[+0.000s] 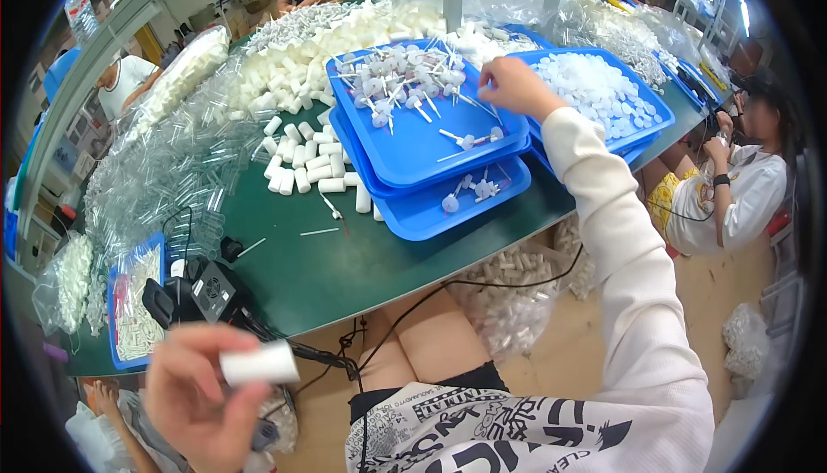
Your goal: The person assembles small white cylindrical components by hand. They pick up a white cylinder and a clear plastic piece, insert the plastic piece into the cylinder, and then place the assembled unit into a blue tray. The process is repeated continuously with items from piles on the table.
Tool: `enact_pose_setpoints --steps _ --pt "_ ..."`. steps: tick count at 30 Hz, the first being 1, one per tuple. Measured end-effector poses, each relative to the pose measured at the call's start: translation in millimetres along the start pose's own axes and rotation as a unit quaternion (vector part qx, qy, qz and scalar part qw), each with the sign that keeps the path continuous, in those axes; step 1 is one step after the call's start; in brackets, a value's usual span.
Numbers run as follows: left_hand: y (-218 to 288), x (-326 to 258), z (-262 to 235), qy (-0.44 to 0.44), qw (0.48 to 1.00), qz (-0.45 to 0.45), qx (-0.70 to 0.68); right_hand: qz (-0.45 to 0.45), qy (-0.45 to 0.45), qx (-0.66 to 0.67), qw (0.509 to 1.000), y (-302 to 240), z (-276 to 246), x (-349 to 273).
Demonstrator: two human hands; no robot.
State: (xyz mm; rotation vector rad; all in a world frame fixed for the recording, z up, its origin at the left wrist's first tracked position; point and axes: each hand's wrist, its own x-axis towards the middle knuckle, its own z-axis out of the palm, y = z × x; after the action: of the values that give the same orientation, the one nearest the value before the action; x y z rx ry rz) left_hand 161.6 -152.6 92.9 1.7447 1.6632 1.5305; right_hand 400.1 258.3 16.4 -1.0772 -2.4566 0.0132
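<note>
My left hand (202, 400), low at the left, holds a short white cylinder (260, 364) between thumb and fingers. Its near outline is blurred. My right hand (517, 87) reaches over the right side of the upper blue tray (392, 144), its fingers pinched together. What they grip, if anything, I cannot make out. White sticks with round translucent discs (401, 84) are heaped at the back of that tray, and a few lie near its front. Beneath it is another blue tray (413, 221) with a few similar pieces. Right of my hand stands a tray of loose translucent discs (594, 90).
White cylinders (301, 158) and clear tubes (164, 180) are piled across the green table (301, 279). A black device (215, 292) with cables sits at the left edge, beside a blue tray of small white parts (138, 305). Another person (732, 171) sits at the right.
</note>
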Motion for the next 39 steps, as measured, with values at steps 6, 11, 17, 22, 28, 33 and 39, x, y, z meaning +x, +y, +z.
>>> enact_pose_setpoints --steps 6,11,17,22,28,33,39 --pt "-60.3 -19.3 89.1 0.054 0.921 -0.167 -0.348 0.070 0.309 0.220 0.922 -61.9 -35.9 -67.0" --pt "-84.2 -14.0 138.6 0.031 0.853 -0.187 -0.486 0.110 0.291 0.589 0.746 -181.0 -25.2 -151.5" --pt "-94.3 -24.9 152.0 0.042 0.830 -0.190 -0.523 0.109 0.289 0.658 0.687 -203.0 14.2 -190.1" --pt "-100.3 -34.8 155.6 0.068 0.957 -0.038 -0.279 0.068 0.276 0.654 0.701 -208.0 25.1 -198.4" --pt "-98.9 -36.9 152.7 0.070 0.937 -0.057 -0.338 0.071 0.280 0.624 0.726 -203.3 38.5 -213.6" --pt "-101.7 -31.7 146.9 -0.024 0.826 -0.262 -0.498 0.058 0.282 0.601 0.745 -206.7 41.8 -219.3" --pt "-99.2 -32.5 154.7 0.045 0.806 -0.279 -0.520 0.157 0.316 0.470 0.809 -214.9 64.5 -229.8"
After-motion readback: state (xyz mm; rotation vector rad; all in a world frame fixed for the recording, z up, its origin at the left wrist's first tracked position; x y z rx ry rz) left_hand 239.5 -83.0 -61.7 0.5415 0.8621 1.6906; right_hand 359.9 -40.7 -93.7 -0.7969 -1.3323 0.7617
